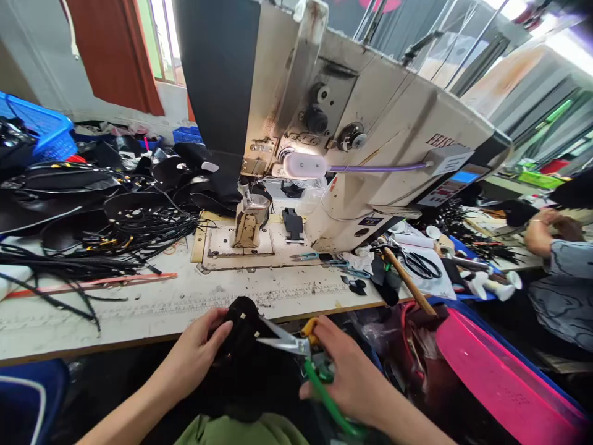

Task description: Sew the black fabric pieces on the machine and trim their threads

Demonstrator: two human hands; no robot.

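Note:
In front of the table edge, my left hand (204,346) is closed on a black piece of material (243,309) that bears small pale spots. Much of this piece blends into the dark area under it, so its full shape is hidden. My right hand (343,364) grips scissors (296,345) with one orange-yellow handle and one green handle. Their blades are spread apart and point left, with the tips close to the black piece; whether they touch it I cannot tell. Beyond both hands stands a post-bed sewing machine (252,222) with its lamp lit.
Black straps (134,228) and black pieces are heaped on the left of the table (162,315). Small snips (306,256), black-handled scissors (419,264) and a wooden-handled tool (410,283) lie right. A pink bin (500,377) stands lower right. Another person's arm (540,235) is at far right.

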